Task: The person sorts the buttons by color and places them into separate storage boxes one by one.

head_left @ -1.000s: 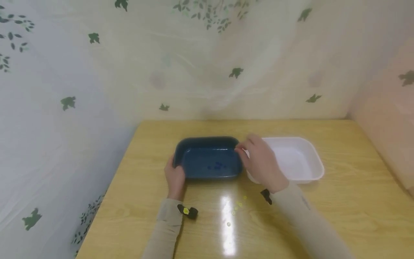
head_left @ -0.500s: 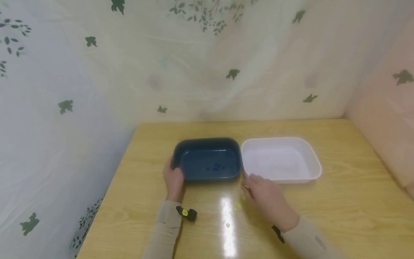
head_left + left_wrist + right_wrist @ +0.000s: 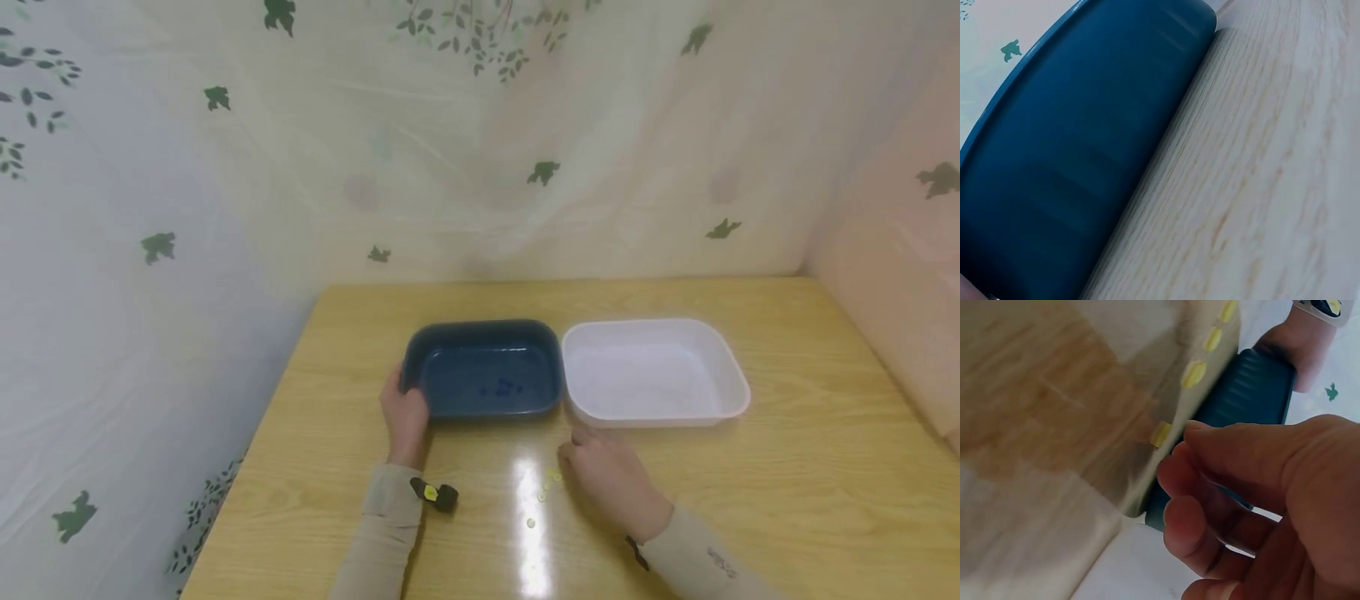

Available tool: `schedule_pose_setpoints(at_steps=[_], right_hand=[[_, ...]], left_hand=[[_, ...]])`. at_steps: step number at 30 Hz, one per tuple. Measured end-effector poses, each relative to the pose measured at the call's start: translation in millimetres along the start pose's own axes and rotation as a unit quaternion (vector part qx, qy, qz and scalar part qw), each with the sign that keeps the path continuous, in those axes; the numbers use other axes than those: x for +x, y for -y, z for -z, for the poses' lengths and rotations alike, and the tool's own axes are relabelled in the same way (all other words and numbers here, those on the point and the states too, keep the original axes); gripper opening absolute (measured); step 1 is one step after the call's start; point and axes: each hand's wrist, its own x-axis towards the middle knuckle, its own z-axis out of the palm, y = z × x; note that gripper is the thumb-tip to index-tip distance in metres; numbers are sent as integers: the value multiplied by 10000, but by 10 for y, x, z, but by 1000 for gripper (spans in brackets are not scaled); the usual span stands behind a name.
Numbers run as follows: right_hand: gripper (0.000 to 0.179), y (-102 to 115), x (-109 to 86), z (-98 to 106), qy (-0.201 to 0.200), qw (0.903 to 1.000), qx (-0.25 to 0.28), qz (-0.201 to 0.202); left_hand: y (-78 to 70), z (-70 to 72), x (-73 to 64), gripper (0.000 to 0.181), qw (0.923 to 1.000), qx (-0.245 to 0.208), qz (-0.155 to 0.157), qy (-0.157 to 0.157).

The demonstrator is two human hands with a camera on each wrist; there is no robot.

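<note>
A dark blue rectangular basin [image 3: 487, 367] holds several small blue pieces [image 3: 502, 387]. My left hand [image 3: 403, 417] grips its left end, thumb over the near corner. In the left wrist view, the basin's side wall [image 3: 1079, 144] fills much of the frame. My right hand [image 3: 611, 483] is low over the table, in front of the gap between the basins, fingers bent. In the right wrist view, a small yellow piece [image 3: 1161, 434] lies just beyond the thumb and index fingertips. More yellow pieces [image 3: 1194, 375] trail away in a line.
A white rectangular basin [image 3: 652, 375] stands close against the blue one's right side. The wooden table [image 3: 825, 500] runs back to a leaf-patterned curtain [image 3: 465, 208], with more curtain at left and right. A light reflection crosses the table's front middle.
My right hand has moved from over the blue basin's right edge down toward the front, now covering the farthest yellow piece in the head view. The left hand keeps its grip on the blue basin.
</note>
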Motion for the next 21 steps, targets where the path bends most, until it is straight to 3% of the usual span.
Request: schedule_pose_setpoints(at_steps=[6, 15, 21], right_hand=[[23, -22, -20, -33, -1, 10000, -70, 57], [20, -15, 3, -26, 494, 9975, 201, -458], [15, -34, 9, -16, 623, 9964, 219, -533]], left_hand=[[5, -1, -5, 60, 10000, -17, -78, -13], [1, -2, -12, 60, 10000, -31, -60, 30], [9, -9, -16, 60, 9999, -116, -21, -9]])
